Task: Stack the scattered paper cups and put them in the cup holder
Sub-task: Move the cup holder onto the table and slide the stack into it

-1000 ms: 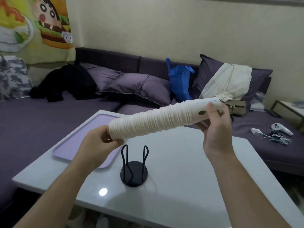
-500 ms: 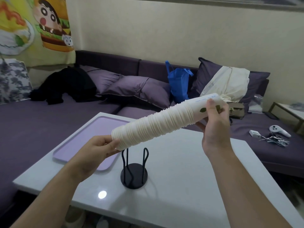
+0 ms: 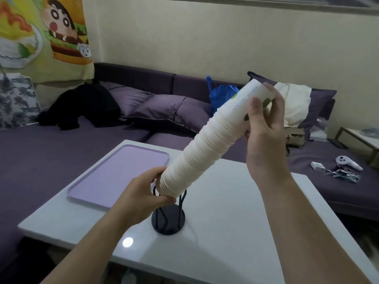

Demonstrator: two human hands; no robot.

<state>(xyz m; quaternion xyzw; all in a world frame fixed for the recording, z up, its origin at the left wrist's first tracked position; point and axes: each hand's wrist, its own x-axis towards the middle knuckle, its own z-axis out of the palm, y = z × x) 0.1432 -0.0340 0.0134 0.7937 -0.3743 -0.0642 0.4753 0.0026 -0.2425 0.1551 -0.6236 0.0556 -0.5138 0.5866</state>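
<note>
A long stack of white paper cups point(image 3: 207, 144) slants through the air, its wide end low and left, its narrow end high and right. My left hand point(image 3: 143, 191) grips the wide lower end. My right hand point(image 3: 264, 128) holds the upper end, where green leaf marks show on the outermost cup. The black wire cup holder point(image 3: 168, 219) stands on the white table point(image 3: 235, 222), directly under the stack's lower end. The stack's rim sits at the tops of the holder's wire loops and hides part of them.
A lilac tray point(image 3: 114, 177) lies on the table to the left of the holder. Behind is a purple sofa point(image 3: 41, 152) with pillows, a blue bag point(image 3: 220, 97) and dark clothes. A white controller point(image 3: 347, 161) and cables lie on the sofa at right.
The stack has swung from almost level to steeply tilted. My right hand rose with the narrow end, and my left hand lowered the wide end down to the top of the holder.
</note>
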